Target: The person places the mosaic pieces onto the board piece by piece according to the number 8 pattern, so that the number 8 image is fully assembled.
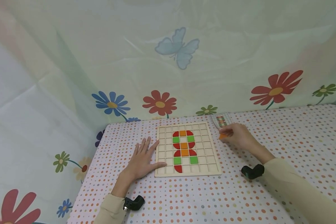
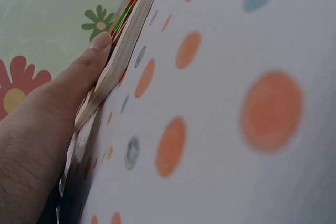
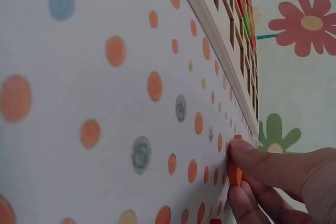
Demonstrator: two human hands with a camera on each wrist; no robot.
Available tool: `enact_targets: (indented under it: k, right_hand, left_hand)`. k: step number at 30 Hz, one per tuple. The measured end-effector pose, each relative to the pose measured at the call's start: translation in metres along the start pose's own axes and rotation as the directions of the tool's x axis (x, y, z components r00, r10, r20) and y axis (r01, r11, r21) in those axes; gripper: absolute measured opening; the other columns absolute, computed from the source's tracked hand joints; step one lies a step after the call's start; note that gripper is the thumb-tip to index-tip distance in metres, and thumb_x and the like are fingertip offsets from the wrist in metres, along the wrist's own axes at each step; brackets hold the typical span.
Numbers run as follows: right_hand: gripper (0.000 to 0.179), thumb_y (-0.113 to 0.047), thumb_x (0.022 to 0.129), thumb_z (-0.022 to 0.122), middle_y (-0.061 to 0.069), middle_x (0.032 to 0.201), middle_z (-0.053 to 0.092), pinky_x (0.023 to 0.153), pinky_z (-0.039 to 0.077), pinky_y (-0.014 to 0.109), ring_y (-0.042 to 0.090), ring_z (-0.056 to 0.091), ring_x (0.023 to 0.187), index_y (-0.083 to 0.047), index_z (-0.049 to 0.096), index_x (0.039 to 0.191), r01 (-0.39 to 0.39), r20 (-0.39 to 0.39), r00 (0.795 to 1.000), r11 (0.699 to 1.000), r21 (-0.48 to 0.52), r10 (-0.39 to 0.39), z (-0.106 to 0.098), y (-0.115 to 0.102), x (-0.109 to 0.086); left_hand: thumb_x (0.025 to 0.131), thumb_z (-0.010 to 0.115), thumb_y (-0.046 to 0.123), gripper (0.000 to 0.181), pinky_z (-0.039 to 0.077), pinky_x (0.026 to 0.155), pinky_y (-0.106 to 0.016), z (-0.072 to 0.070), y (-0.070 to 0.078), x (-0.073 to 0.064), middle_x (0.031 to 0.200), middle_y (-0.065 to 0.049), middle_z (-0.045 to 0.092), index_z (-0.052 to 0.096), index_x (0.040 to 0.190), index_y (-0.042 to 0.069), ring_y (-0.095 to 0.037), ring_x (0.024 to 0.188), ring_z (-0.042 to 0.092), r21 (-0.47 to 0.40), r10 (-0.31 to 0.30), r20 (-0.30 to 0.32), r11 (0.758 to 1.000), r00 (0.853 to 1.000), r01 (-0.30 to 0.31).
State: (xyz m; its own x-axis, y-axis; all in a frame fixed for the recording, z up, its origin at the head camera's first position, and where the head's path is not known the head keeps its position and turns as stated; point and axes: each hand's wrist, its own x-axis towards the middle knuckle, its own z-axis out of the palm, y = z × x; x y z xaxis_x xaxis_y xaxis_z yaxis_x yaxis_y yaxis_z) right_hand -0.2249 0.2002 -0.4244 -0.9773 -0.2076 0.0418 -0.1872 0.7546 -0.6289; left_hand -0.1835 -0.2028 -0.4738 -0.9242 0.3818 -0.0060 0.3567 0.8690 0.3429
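A wooden grid board (image 1: pixel 205 149) lies on the table, with red, green and orange tiles set in its middle columns. Across its left edge rests my left hand (image 1: pixel 142 161), fingers spread, the thumb lying over the lower left cells. The left wrist view shows that thumb (image 2: pixel 86 64) against the board's side. To the right of the board, my right hand (image 1: pixel 238 135) pinches an orange tile (image 3: pixel 234 167) between thumb and fingers, just above or at the tabletop. A small pattern card (image 1: pixel 225 118) with a matching coloured design lies behind this hand, partly covered by it.
The table (image 1: pixel 184 199) has a dotted cloth. Behind it hangs a flowered backdrop (image 1: pixel 226 62) that meets the table's back edge. A bit of something red (image 3: pixel 215 221) shows below the right fingers in the right wrist view.
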Motion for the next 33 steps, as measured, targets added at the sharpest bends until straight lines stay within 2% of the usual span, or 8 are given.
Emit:
enact_targets:
  k: [6,11,14,18,22,27,31,33]
  right_hand:
    - [0.028,0.001,0.086,0.083,0.026,0.108,0.071,0.075,0.057,0.044,0.032,0.066,0.089,0.01,0.074,0.111,-0.014,0.012,1.0,1.0,-0.01,0.014,-0.002,0.002,-0.002]
    - [0.026,0.001,0.085,0.084,0.026,0.106,0.073,0.072,0.058,0.042,0.032,0.068,0.087,0.009,0.075,0.108,-0.019,-0.001,1.0,1.0,0.011,0.019,0.0,-0.002,-0.006]
    - [0.023,0.003,0.085,0.083,0.025,0.103,0.073,0.074,0.058,0.045,0.033,0.068,0.088,0.009,0.076,0.105,-0.007,-0.028,1.0,1.0,-0.006,0.007,0.003,-0.004,-0.008]
    - [0.022,0.005,0.085,0.083,0.024,0.103,0.072,0.078,0.059,0.05,0.035,0.068,0.09,0.008,0.077,0.106,0.021,-0.088,0.996,0.999,-0.036,-0.024,0.006,-0.003,-0.013]
    - [0.025,0.007,0.083,0.083,0.023,0.104,0.07,0.076,0.06,0.049,0.034,0.068,0.088,0.007,0.078,0.108,0.092,-0.15,0.984,0.995,-0.039,-0.097,0.013,-0.007,-0.018]
    - [0.025,0.011,0.082,0.083,0.016,0.096,0.066,0.07,0.06,0.038,0.029,0.067,0.084,0.008,0.078,0.106,0.192,-0.165,0.966,0.98,-0.057,-0.199,0.022,-0.036,-0.028]
    - [0.022,0.009,0.083,0.082,0.005,0.09,0.061,0.062,0.052,0.024,0.019,0.059,0.078,0.005,0.08,0.105,0.262,-0.113,0.958,0.965,-0.029,-0.263,0.031,-0.068,-0.036]
    - [0.022,0.008,0.084,0.082,0.001,0.089,0.06,0.061,0.047,0.021,0.015,0.054,0.078,0.003,0.081,0.106,0.297,-0.07,0.953,0.955,0.003,-0.296,0.036,-0.082,-0.039]
  left_hand:
    - [0.091,0.057,0.078,0.101,0.003,0.129,-0.059,-0.003,0.005,0.0,0.175,-0.016,0.01,0.025,0.168,0.021,-0.036,0.162,0.003,0.006,0.007,-0.008,1.0,1.0,-0.007]
    - [0.092,0.059,0.075,0.1,0.001,0.129,-0.058,-0.004,0.007,-0.003,0.175,-0.014,0.008,0.022,0.169,0.023,-0.034,0.162,0.0,0.027,-0.025,0.026,0.999,0.999,0.025]
    - [0.092,0.059,0.075,0.1,-0.001,0.13,-0.057,-0.003,0.006,-0.003,0.176,-0.012,0.006,0.02,0.17,0.025,-0.032,0.162,-0.002,0.043,-0.036,0.035,0.998,0.999,0.034]
    - [0.092,0.06,0.075,0.1,0.0,0.13,-0.057,-0.003,0.006,0.0,0.176,-0.013,0.006,0.021,0.169,0.024,-0.033,0.162,-0.001,0.038,-0.019,0.024,0.999,1.0,0.018]
    - [0.092,0.06,0.075,0.1,0.001,0.13,-0.056,-0.003,0.005,0.0,0.176,-0.013,0.006,0.022,0.169,0.024,-0.034,0.162,0.0,0.032,-0.019,0.017,0.999,1.0,0.019]
    - [0.092,0.06,0.074,0.099,0.0,0.13,-0.057,-0.003,0.006,-0.001,0.175,-0.014,0.007,0.023,0.169,0.023,-0.034,0.162,0.0,0.032,-0.02,0.016,0.999,1.0,0.019]
    - [0.092,0.06,0.074,0.099,-0.001,0.13,-0.056,-0.004,0.006,0.0,0.176,-0.013,0.006,0.022,0.169,0.024,-0.033,0.162,-0.002,0.032,-0.023,0.02,0.999,1.0,0.022]
    - [0.093,0.06,0.074,0.098,-0.001,0.13,-0.057,-0.003,0.006,0.001,0.176,-0.013,0.006,0.022,0.169,0.025,-0.033,0.162,-0.002,0.031,-0.023,0.021,0.999,1.0,0.022]
